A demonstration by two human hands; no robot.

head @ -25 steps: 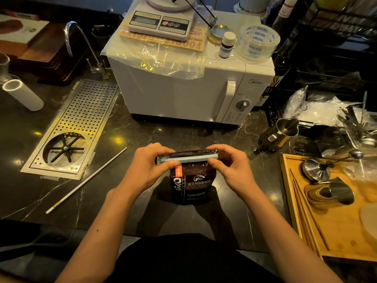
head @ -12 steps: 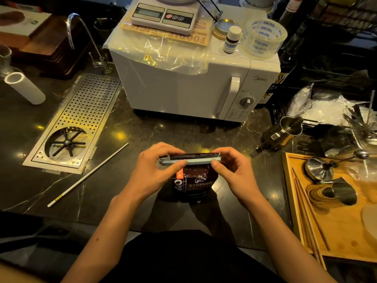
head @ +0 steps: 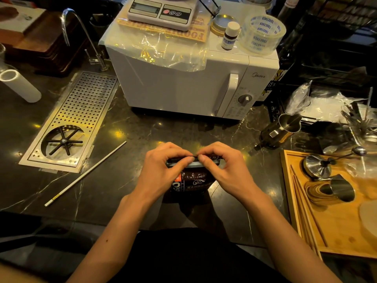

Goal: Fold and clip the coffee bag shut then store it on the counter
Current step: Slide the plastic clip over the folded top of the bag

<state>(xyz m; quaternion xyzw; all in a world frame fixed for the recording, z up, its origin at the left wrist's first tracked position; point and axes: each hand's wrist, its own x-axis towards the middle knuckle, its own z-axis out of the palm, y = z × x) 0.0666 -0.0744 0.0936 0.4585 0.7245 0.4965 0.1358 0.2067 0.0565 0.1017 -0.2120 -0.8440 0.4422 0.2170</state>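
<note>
A dark brown coffee bag stands upright on the black marble counter, just in front of me. A long pale grey-blue clip lies across its folded top. My left hand grips the left part of the clip and bag top, its thumb pressing on the clip's front. Over the right part, my right hand closes its fingers. The two hands' fingertips almost meet at the middle. Both ends of the clip are hidden under my fingers.
A white microwave with a scale and tape roll on top stands behind the bag. A perforated steel drip tray and a thin white stick lie left. A steel pitcher and a wooden tray of tools sit right.
Both hands slid inward along the clip from its ends until the fingertips nearly touch at the centre. The bag's top sits lower and more of the bag is covered.
</note>
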